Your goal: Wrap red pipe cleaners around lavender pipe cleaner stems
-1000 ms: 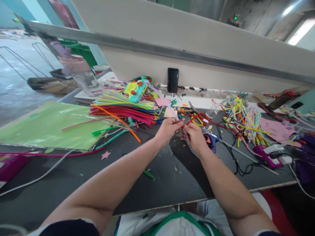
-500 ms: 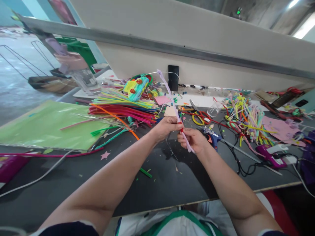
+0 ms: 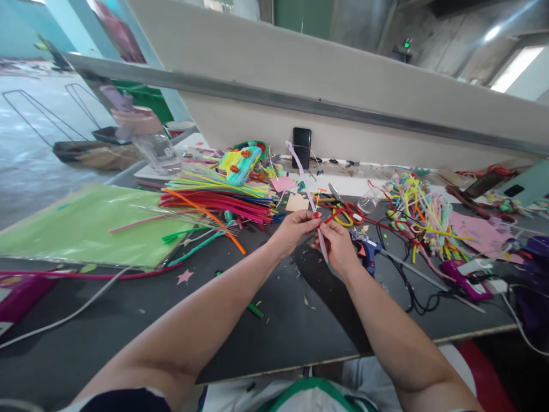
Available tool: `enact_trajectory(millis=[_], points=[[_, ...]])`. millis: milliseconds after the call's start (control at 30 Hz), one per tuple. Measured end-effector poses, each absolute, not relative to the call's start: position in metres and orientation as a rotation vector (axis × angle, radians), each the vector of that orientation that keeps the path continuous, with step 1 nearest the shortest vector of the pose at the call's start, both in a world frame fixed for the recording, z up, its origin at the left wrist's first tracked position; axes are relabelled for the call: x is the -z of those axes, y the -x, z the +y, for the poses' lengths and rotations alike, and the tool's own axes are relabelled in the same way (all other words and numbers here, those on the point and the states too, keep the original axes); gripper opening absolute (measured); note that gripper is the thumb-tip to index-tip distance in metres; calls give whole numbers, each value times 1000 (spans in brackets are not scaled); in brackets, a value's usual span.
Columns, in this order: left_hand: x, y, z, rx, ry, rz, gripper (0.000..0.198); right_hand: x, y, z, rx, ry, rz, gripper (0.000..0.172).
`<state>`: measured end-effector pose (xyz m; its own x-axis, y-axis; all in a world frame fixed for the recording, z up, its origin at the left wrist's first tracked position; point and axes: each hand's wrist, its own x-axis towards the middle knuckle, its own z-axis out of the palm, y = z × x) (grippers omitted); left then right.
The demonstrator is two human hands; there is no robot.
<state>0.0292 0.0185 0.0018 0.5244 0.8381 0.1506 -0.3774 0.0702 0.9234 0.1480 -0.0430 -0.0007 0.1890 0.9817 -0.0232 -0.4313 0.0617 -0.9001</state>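
One lilac stem [image 3: 306,186] slants up above the surface [image 3: 295,340], with a phone [image 3: 302,147] propped beyond it; the left hand [image 3: 295,230] pinches it at a red band [image 3: 317,216], the right hand [image 3: 338,243] pinches it just below, the two close together; past them I see scissors [image 3: 337,195], and a glue gun [image 3: 371,250] near the right hand.

Near tabletop [image 3: 285,337] leaves passage; a glue gun [image 3: 370,255] crowds the right hand [image 3: 338,245].

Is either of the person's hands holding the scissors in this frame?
No, the left hand and right hand are at the lilac stem, while the scissors lie beyond them.
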Motion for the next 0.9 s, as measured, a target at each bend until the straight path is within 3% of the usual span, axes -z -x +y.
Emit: enact_trajectory(millis=[167, 500, 900], points=[[-11, -17, 25, -817, -1174, 432, 24, -1, -167, -35, -1137, 803, -739, 18], [-12, -20, 14, -608, -1077, 309, 24, -3, -162, -38, -1335, 805, -920, 30], [-7, -30, 11, -703, -1093, 529, 34, 3, -188, -26, -979, 928, -1047, 13]])
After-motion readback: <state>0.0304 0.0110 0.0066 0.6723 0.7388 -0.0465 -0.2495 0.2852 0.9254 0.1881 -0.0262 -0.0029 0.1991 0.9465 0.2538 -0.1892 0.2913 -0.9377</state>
